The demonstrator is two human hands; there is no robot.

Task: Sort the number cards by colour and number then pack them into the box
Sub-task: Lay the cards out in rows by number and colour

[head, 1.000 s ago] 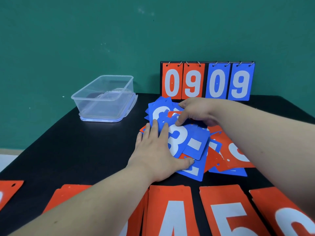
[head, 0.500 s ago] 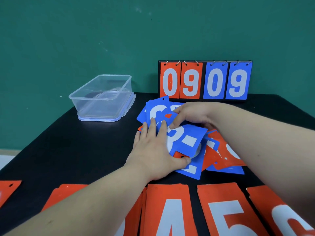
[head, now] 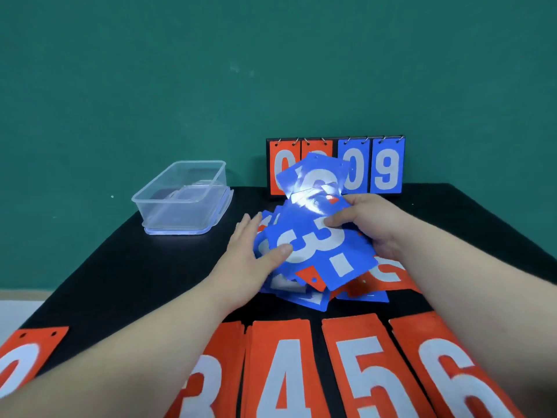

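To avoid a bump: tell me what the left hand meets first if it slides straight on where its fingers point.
Probably the blue cards beside the fingertips of the left hand; beyond them, the scoreboard. Depth is unclear.

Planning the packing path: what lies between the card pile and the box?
Bare table, seen in the head view; the left hand touches the pile's edge.

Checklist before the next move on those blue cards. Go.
1. Grip of right hand on blue cards: ok.
2. Thumb of left hand steadying blue 3 card: ok.
3. Held bunch blue only: not ok, red corner shows in it.
4. Lid off box: ok.
5. Order of red row, 3 4 5 6: ok.
6. Blue number order: cannot tell, faces overlap.
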